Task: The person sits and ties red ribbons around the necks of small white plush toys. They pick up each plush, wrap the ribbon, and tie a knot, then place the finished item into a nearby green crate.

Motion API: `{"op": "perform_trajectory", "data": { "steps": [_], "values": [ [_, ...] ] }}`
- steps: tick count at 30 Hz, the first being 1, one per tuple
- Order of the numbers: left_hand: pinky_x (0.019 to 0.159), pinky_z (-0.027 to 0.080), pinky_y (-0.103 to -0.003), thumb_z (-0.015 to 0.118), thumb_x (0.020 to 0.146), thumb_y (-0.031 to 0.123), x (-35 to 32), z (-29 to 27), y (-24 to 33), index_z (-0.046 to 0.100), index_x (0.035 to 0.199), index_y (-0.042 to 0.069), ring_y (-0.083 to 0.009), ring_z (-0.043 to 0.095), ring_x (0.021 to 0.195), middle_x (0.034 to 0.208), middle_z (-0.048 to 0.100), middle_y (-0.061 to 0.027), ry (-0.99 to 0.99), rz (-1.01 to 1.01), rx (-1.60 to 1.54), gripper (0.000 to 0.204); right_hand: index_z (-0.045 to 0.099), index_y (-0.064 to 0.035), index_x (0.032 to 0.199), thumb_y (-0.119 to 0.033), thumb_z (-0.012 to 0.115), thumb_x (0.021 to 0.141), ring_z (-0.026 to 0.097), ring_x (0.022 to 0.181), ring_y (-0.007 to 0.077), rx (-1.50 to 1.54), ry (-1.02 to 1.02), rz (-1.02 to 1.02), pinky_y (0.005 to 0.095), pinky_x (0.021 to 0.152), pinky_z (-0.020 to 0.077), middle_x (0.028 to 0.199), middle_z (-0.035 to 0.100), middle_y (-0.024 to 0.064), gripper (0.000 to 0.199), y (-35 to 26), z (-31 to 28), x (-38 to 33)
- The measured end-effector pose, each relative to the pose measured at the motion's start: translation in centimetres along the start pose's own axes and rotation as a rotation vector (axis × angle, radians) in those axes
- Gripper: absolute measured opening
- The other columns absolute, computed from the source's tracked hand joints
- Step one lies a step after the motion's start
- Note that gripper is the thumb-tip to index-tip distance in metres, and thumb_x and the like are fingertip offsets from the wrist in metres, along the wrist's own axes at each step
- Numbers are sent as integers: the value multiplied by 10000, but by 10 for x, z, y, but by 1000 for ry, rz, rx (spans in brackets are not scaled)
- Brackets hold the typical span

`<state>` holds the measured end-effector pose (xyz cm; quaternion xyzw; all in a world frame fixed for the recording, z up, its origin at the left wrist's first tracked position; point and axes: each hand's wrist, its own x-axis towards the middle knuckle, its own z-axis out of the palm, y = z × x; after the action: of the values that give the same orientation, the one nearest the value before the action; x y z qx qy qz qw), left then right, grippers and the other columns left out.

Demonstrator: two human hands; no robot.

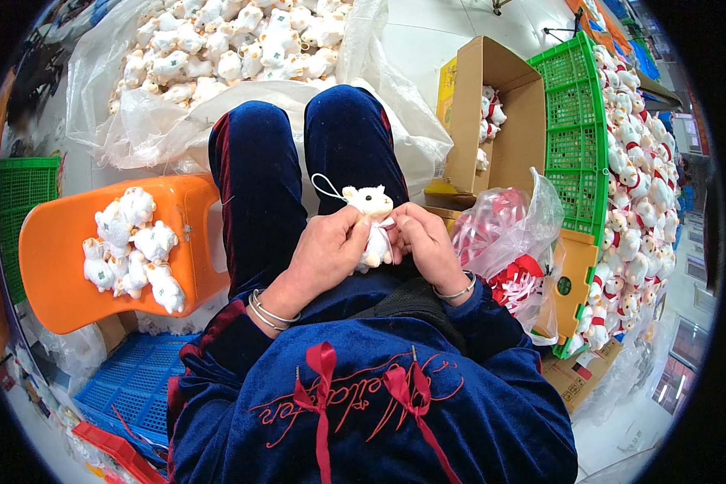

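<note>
A seated person in dark blue velvet clothing is looking down at their own lap. The left hand (324,246) is wrapping around the body of a small white plush toy (371,218), gripping it from the left side. The right hand (426,242) is pinching at the toy's front, where a pale ribbon is sitting; the fingertips are hiding what exactly they are holding. The toy is standing upright over the knees, its head and a thin white hanging loop showing above the hands, its lower body mostly covered.

To the left, an orange plastic stool (64,266) is carrying a small pile of white plush toys (133,250). Ahead, a large clear plastic bag (218,48) is holding many more, its top cut off by the picture's rim. To the right, an open brown cardboard box (524,121) is showing a few toys inside, mostly hidden by its wall. Beside it, a green plastic crate (577,121) is holding toys wearing red ribbons. A clear bag of red ribbons (508,242) is lying near the right hand. Two red ribbon strips are hanging pinned to the person's chest.
</note>
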<state>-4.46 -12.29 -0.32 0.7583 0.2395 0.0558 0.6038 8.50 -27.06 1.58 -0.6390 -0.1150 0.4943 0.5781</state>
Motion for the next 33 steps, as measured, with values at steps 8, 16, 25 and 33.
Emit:
{"op": "perform_trajectory", "data": {
  "steps": [8,16,25,33],
  "values": [
    [575,537,-397,692,907,308,4,-1,8,661,813,-13,-318,707,617,669,676,-183,-16,-110,77,336,615,-8,968,-199,587,1062,525,581,42,-180,-5,-62,210,515,419,733,603,-6,215,12,3,5],
    [522,495,-278,692,916,183,2,2,2,638,795,-20,-113,643,540,610,650,-86,2,-71,119,242,618,-6,927,-192,583,1060,521,631,34,-230,11,-121,228,541,427,739,607,-18,231,20,1,6],
    [526,495,-351,686,911,191,-2,1,1,610,799,0,-242,674,553,621,641,-140,-16,-110,-10,234,651,-16,925,-191,647,1025,518,645,26,-177,-49,-5,224,548,431,771,626,-28,201,12,0,6],
    [524,495,-373,656,909,161,-4,3,-1,604,814,13,-272,669,553,620,632,-145,26,12,49,183,695,3,993,-159,624,1031,532,670,23,-157,-77,-74,209,589,437,773,629,-32,181,14,-4,5]
  ]
}}
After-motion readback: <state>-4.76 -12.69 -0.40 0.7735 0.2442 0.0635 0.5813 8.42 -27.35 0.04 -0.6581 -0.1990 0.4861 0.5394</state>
